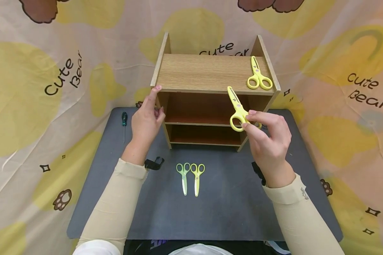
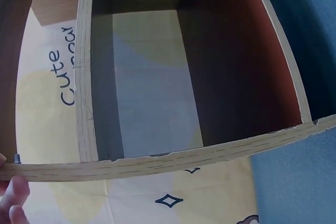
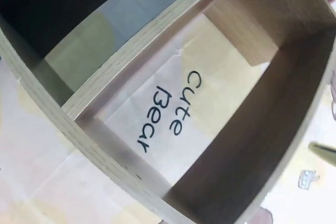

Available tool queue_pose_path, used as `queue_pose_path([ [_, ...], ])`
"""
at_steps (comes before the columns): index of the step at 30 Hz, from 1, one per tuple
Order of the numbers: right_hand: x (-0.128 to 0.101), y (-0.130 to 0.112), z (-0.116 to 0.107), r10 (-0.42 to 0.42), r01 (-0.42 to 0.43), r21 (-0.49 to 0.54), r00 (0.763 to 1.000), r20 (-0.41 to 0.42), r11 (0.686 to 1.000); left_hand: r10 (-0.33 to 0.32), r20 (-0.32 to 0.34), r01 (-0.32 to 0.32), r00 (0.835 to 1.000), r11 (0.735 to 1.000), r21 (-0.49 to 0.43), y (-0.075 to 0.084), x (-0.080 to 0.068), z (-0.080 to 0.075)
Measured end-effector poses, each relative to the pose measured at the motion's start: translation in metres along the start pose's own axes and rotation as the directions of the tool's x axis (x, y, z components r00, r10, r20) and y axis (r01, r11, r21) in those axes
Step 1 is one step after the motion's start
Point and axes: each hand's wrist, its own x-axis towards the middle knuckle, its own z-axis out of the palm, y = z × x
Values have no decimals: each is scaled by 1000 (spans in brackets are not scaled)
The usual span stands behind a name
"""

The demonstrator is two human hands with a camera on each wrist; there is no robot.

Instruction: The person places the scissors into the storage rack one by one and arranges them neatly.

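A small wooden shelf (image 1: 207,72) stands upright at the back of the table. My left hand (image 1: 145,120) grips the left side panel near the top board, fingertips (image 2: 20,190) on either side of its edge. Beside them a small metal peg (image 2: 17,158) sticks out of the panel. My right hand (image 1: 271,141) pinches yellow scissors (image 1: 238,109) by the handle, blades pointing up, before the shelf's right half. Only a yellow tip (image 3: 323,151) of them shows in the right wrist view. Another pair of yellow scissors (image 1: 256,71) lies on the top board at the right.
Green scissors (image 1: 183,177) and a further yellow pair (image 1: 197,177) lie side by side on the grey table (image 1: 236,209), blades toward the front. A screwdriver (image 1: 124,120) with a dark green handle lies near the left edge. Patterned cloth (image 1: 67,141) hangs behind and around.
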Motion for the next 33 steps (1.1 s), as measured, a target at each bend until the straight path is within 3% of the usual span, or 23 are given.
queue_pose_path([
  [14, -5, 32, 19, 17, -3, -85, 987, 160, 996, 4, 6, -4, 1000, 1000, 22, -1, -1, 1],
  [21, -1, 42, 25, 66, -16, -164, 952, 300, 986, -11, 14, 11, 1000, 1000, 21, 0, -1, 0],
  [33, 3, 53, 26, 133, -37, -220, 889, 439, 975, -31, 15, 30, 999, 999, 31, 3, 0, -1],
])
